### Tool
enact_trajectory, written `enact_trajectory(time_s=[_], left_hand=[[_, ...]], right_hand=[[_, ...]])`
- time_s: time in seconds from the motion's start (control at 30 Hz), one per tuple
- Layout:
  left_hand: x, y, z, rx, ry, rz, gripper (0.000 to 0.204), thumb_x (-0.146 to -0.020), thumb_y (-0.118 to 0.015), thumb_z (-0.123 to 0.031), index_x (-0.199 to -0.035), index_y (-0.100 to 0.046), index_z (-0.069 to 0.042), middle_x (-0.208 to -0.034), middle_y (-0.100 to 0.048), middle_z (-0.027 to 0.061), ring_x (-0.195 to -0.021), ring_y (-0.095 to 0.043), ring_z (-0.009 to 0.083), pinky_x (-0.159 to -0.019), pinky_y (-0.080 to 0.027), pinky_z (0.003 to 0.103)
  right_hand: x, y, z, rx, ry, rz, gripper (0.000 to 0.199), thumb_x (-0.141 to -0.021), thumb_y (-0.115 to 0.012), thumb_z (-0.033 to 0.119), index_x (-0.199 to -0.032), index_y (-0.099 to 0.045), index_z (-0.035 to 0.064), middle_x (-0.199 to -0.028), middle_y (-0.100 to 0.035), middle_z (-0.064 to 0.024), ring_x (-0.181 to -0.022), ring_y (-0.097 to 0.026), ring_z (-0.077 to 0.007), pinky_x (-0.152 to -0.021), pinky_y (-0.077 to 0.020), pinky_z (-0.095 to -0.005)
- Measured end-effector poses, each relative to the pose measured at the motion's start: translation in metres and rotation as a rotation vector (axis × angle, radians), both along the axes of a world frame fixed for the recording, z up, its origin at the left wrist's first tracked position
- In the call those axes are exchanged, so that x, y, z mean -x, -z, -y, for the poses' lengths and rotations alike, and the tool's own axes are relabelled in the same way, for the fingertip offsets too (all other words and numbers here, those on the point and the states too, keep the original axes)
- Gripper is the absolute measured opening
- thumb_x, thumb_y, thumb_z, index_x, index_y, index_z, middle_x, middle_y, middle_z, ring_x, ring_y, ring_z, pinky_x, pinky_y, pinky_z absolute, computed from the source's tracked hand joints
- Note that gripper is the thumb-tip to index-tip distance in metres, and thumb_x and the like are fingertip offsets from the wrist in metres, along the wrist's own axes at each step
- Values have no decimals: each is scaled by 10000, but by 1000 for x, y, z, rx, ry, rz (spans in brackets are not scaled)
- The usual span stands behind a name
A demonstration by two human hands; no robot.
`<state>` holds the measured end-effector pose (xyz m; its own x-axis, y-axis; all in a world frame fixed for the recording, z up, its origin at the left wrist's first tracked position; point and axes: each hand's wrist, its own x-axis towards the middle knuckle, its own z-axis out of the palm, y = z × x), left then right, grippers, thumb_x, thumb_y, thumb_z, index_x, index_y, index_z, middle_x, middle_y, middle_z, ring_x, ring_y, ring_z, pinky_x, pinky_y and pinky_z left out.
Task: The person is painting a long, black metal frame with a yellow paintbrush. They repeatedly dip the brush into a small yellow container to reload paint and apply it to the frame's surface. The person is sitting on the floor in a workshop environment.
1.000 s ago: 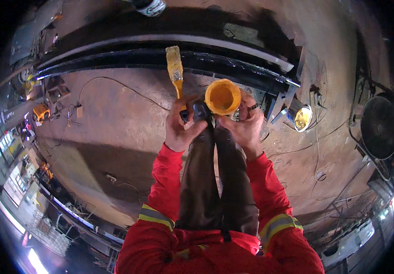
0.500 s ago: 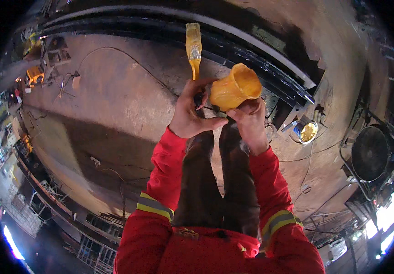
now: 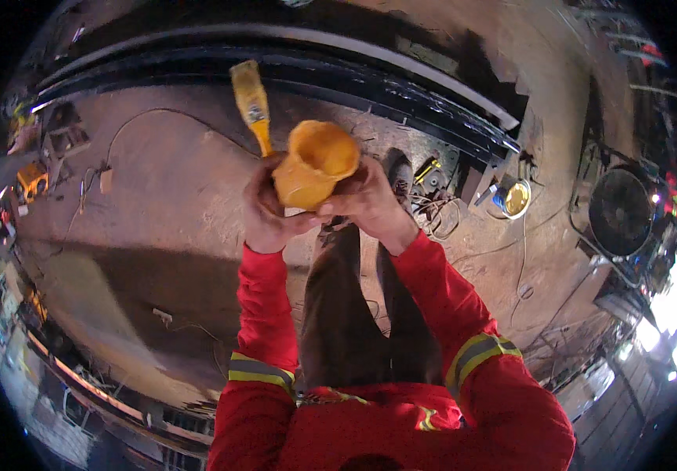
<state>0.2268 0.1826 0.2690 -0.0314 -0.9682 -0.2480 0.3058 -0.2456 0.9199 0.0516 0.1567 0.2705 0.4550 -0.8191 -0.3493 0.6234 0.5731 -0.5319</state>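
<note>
My left hand (image 3: 263,213) is closed round the yellow-orange handle of a paintbrush (image 3: 254,110), whose bristles point up and away to the left. The same hand also presses against the left side of a yellow-orange cup (image 3: 301,182) with a rough, paint-coated look and an uneven rim. On the cup's right side and lower edge, my right hand (image 3: 370,202) grips it with fingers and thumb. The cup's mouth tilts up and away from me, showing an orange inside. Some of my left fingers are hidden behind the cup.
Beyond my hands a long dark steel beam (image 3: 307,78) crosses the floor. To the right stand an open can of yellow paint (image 3: 516,198), coiled cable (image 3: 439,218) and a large round fan (image 3: 621,210). Cables trail over the brown floor. An orange object (image 3: 32,180) sits far left.
Both hands have moved left with the cup and the brush. The cup's mouth has turned from facing right to facing up and away. The brush leans further left.
</note>
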Motion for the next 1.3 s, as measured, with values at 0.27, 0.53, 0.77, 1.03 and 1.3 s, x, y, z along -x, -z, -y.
enact_trajectory(time_s=[0.27,0.53,0.77,1.03,1.3], left_hand=[[-12,34,9,36,35,-6,934,-599,-910,-296,-1321,-413,27,-1263,-542,137,-1177,-555,258,-1007,-455,378],[4,149,34,221,-89,174,1107,-662,-814,-626,-1433,-331,5,-1370,-470,148,-1270,-487,277,-1026,-431,394],[45,226,89,498,-92,46,1023,-661,-791,-589,-1423,-354,-66,-1299,-461,104,-1110,-485,230,-873,-421,362],[70,242,112,699,-11,-146,925,-625,-808,-436,-1376,-368,-124,-1128,-420,65,-852,-399,169,-670,-322,291],[70,220,97,776,-12,-131,905,-635,-785,-471,-1362,-371,-126,-1076,-414,46,-835,-385,153,-673,-307,290]], right_hand=[[-4,23,6,103,-23,39,666,-718,-833,1,-1302,-514,-26,-1279,-582,-78,-1168,-565,-193,-1007,-440,-338],[97,176,-16,-430,386,-188,606,-952,-590,307,-1433,-360,19,-1424,-457,-148,-1315,-442,-286,-1050,-379,-441],[216,412,-23,-382,662,-469,375,-934,-548,229,-1260,-500,49,-1259,-562,-163,-1130,-560,-319,-1001,-453,-421],[211,419,1,-604,905,33,300,-925,-534,244,-1131,-503,29,-1320,-454,-156,-1246,-439,-327,-1092,-372,-491],[221,430,-5,-635,919,45,294,-920,-522,228,-1142,-504,35,-1283,-466,-159,-1204,-470,-329,-1077,-402,-484]])
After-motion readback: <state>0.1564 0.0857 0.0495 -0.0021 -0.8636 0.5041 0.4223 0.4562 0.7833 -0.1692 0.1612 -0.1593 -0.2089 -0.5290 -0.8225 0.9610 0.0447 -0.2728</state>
